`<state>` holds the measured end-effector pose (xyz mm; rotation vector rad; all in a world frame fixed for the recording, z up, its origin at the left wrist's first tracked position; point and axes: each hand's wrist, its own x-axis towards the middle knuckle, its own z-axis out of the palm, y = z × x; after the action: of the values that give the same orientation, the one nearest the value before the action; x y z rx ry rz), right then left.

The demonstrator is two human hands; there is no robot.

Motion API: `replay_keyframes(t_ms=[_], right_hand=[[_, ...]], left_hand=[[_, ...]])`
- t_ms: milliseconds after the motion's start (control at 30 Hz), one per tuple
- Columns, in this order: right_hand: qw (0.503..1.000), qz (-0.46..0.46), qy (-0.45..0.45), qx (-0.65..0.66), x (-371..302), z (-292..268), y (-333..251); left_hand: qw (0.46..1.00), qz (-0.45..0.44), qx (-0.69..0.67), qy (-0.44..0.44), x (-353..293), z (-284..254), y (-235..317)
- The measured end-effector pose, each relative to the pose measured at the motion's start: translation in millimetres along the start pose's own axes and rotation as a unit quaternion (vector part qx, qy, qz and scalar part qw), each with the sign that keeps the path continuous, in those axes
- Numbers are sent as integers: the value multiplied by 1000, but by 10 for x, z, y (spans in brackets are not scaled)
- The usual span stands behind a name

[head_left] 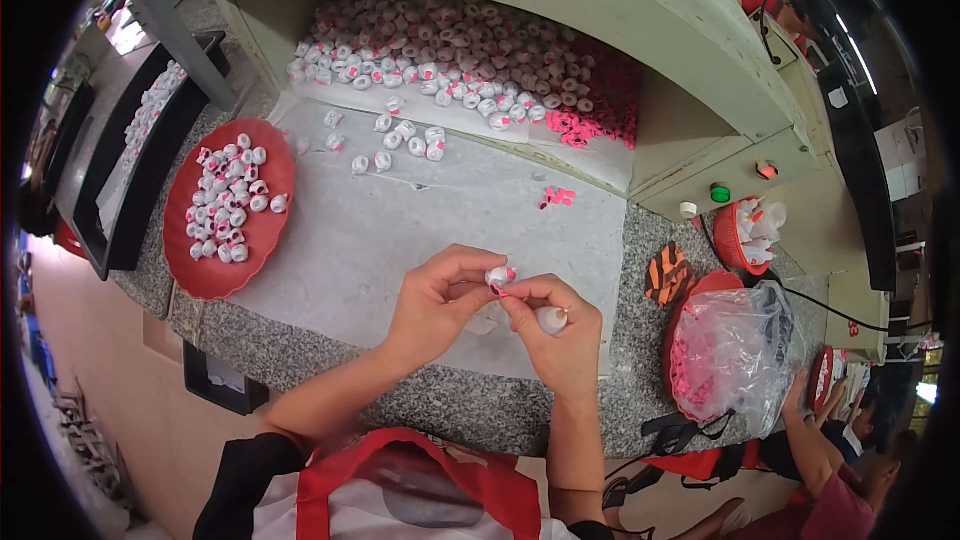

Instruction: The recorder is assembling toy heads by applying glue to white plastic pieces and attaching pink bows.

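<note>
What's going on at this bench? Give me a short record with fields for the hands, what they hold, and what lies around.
left hand: fingers pinch a small white cap with a pink part
right hand: touches the same cap and holds another white cap
surface: white sheet on a speckled stone counter
left side: red plate of white caps
behind: bin heaped with caps
right side: clear bag of pink pieces

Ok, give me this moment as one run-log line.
left hand: pinching white cap | right hand: on cap, second white piece in palm | red tray: caps, left | bag: pink parts, right
</note>
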<state>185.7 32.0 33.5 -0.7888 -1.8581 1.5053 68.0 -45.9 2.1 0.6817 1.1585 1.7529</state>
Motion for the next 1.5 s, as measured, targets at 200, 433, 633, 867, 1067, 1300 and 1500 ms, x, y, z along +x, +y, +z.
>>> replay_keyframes(t_ms=[200,433,633,867,1067,1300,1500], right_hand=[[995,89,54,1,-28,-20,-59],[996,60,69,-11,-7,18,-64],[999,22,33,16,2,16,40],[995,58,10,85,46,-25,157],[999,-41,20,17,65,24,98],[983,-49,-33,173,43,-80,124],[965,28,-51,254,61,-87,157]], left_hand=[[994,86,66,-13,-29,-15,34],[998,7,-40,-40,-20,-54,112],[999,12,-43,-20,-32,32,61],[997,73,31,-13,-35,42,-26],[975,-124,-184,27,45,-24,64],[997,21,-39,-69,-48,-18,187],[996,24,-1,-90,-48,-31,138]])
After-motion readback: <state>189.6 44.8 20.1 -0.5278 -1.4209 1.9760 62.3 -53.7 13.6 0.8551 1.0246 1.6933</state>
